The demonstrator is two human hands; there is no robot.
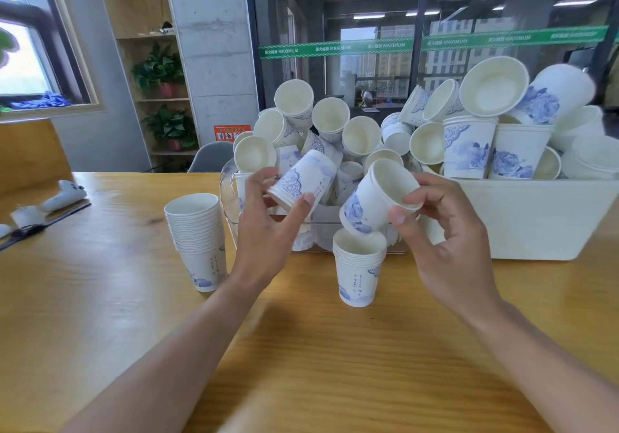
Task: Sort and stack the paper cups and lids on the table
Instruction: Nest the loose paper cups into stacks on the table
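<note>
Two cups being pinched: left hand (268, 218) gripping one cup (301, 178), right hand (445, 231) another (378, 198); risking toppling short stack (358, 268) through off-centre nesting.

concrete pillar (214, 31), plywood shelves (147, 64), glass partition (435, 31).

Illumination is bright and even. Daylight enters through the window (30, 61) at upper left, which is overexposed to near white. Ceiling lights (368, 16) reflect in the glass wall (435, 44) at upper centre and right. Shadows on the table (100, 315) are soft and faint. Wide-angle distortion bends vertical lines toward the frame edges. Forearms at the bottom edge are blurred; the centre is moderately sharp.
</note>
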